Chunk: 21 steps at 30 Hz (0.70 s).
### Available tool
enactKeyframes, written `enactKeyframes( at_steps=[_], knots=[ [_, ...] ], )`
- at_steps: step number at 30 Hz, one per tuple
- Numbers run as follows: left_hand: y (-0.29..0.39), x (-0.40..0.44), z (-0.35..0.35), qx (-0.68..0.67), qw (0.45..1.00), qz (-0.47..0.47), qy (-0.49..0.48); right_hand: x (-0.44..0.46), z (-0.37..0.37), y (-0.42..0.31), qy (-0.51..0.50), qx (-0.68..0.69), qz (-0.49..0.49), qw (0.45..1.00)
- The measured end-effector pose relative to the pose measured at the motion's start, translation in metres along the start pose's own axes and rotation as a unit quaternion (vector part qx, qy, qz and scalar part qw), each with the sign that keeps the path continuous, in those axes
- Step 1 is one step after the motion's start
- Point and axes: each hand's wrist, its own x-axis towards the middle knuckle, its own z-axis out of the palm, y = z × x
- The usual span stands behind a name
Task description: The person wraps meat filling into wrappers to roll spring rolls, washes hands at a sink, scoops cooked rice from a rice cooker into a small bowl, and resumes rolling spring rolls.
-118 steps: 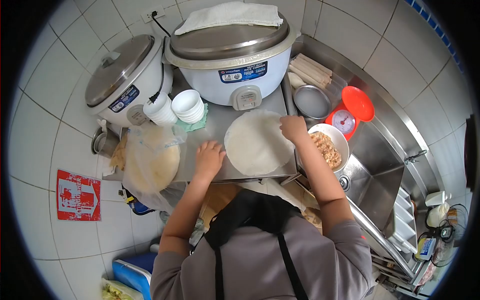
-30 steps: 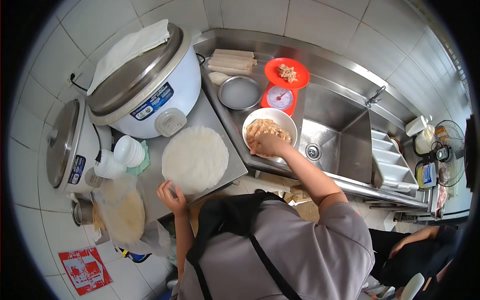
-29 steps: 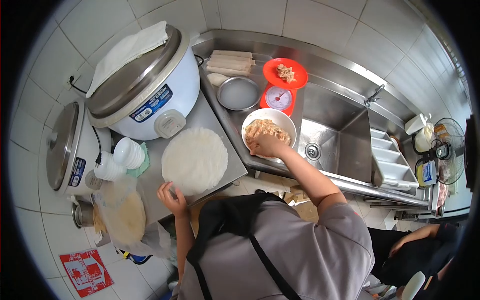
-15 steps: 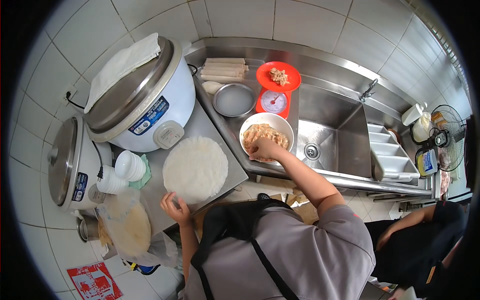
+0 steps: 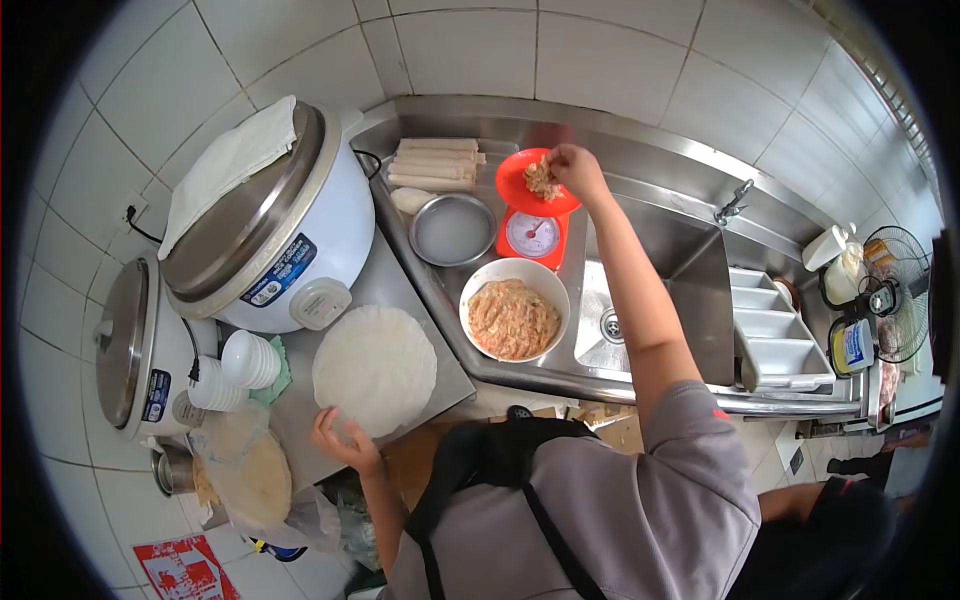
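My right hand (image 5: 578,170) is over the red plate of the kitchen scale (image 5: 533,235). Its fingers are closed at the edge of a small clump of minced filling (image 5: 541,181) on that plate. In front of the scale stands a white bowl (image 5: 563,300) of the same pinkish minced filling. My left hand (image 5: 345,438), fingers apart and holding nothing, is by the near edge of a stack of thin round wrappers (image 5: 375,370) on the steel counter.
Several pale rolls (image 5: 435,163) lie on a tray behind a round metal pan (image 5: 453,229). Two large cookers (image 5: 290,230) occupy the left, with stacked white cups (image 5: 250,358) beside them. A sink (image 5: 655,300) and a divided white tray (image 5: 780,335) are on the right. Another person (image 5: 820,540) is at lower right.
My right hand has moved from the filling in the white bowl up to the filling on the scale's plate. My left hand stays by the wrappers. The view has shifted slightly.
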Motion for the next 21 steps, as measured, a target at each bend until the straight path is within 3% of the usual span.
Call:
enactKeyframes(
  at_steps=[2,8,10,15,18,21],
  knots=[
    [0.012,0.000,0.007,-0.006,1.000,0.014,-0.014,0.021,0.001,0.002,0.035,-0.079,0.020,0.996],
    [0.013,0.009,0.030,-0.004,0.997,0.013,-0.076,0.043,0.015,0.042,0.089,-0.290,-0.056,0.951],
    [0.006,0.017,0.033,0.069,0.993,0.004,-0.097,0.040,0.008,0.034,0.108,-0.264,-0.082,0.955],
    [-0.067,0.016,0.019,0.258,0.946,-0.136,-0.145,0.027,0.014,0.013,0.127,-0.218,-0.131,0.959],
    [-0.067,0.020,0.010,0.286,0.920,-0.186,-0.194,0.029,0.011,0.027,0.083,-0.351,-0.195,0.912],
    [-0.072,0.024,0.006,0.260,0.905,-0.244,-0.233,0.002,0.006,-0.012,0.192,-0.190,-0.220,0.937]
  ],
)
